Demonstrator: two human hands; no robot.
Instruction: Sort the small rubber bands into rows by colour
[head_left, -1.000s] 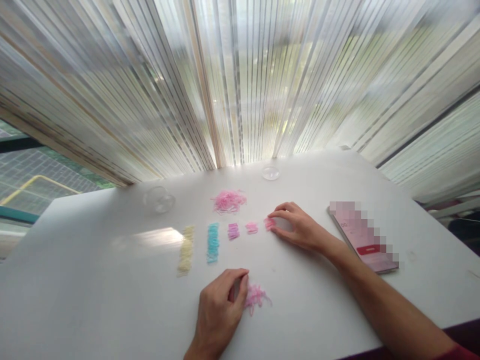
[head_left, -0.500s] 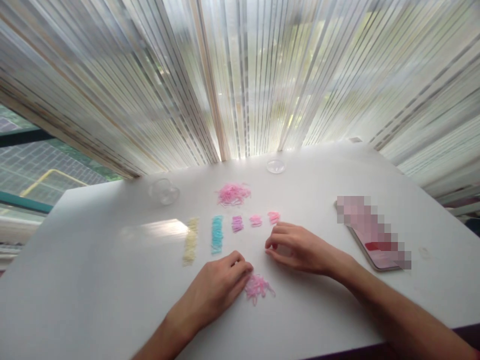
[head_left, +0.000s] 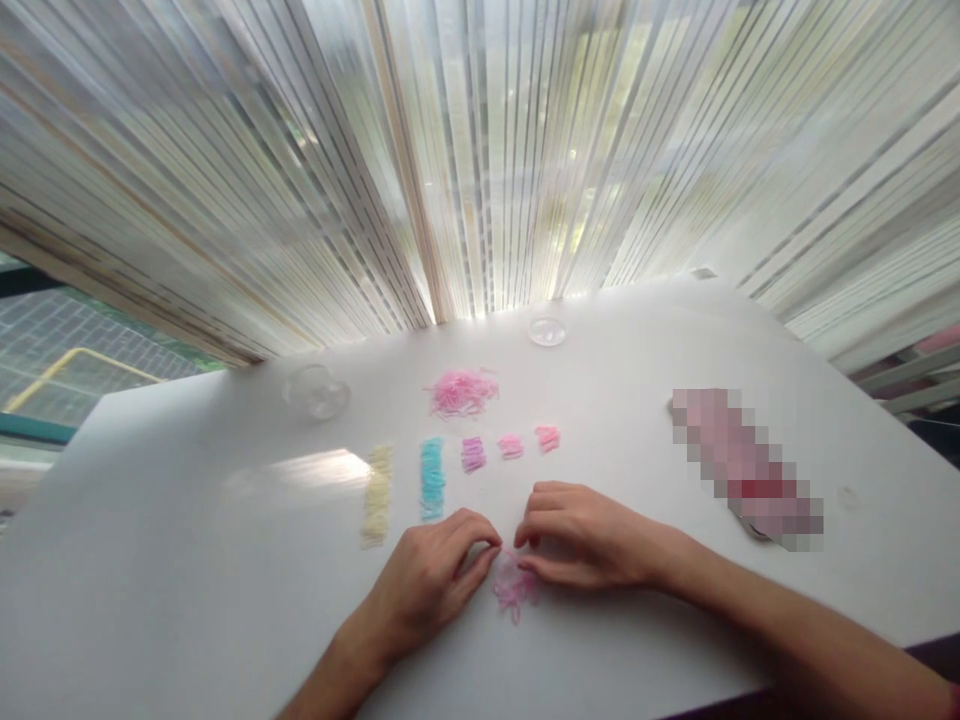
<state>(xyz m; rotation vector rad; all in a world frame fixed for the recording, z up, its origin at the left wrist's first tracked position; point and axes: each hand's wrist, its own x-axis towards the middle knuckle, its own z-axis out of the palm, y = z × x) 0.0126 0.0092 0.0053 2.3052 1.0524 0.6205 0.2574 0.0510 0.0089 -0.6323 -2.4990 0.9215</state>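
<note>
A small loose pile of pink and lilac rubber bands [head_left: 513,594] lies on the white table between my hands. My left hand [head_left: 435,565] is at its upper left, thumb and forefinger pinched on a thin pink rubber band [head_left: 508,551]. From the right, my right hand [head_left: 585,535] reaches over the pile's edge, thumb and fingers a little apart with nothing visible between them. Beyond the hands stand neat rows of bands: yellow [head_left: 377,497], blue [head_left: 432,480], purple [head_left: 473,455], pink [head_left: 511,446] and coral pink [head_left: 547,438].
A larger heap of pink bands [head_left: 463,392] lies farther back. Clear plastic containers [head_left: 319,392] and a clear round lid [head_left: 547,331] sit near the table's far edge. A phone [head_left: 742,465], partly pixelated, rests at the right. String curtains [head_left: 480,150] hang behind the white table [head_left: 187,560].
My right hand has come from the coral pink row toward me and left, to the loose pile. A pink band now shows at my left fingertips. The view has shifted slightly.
</note>
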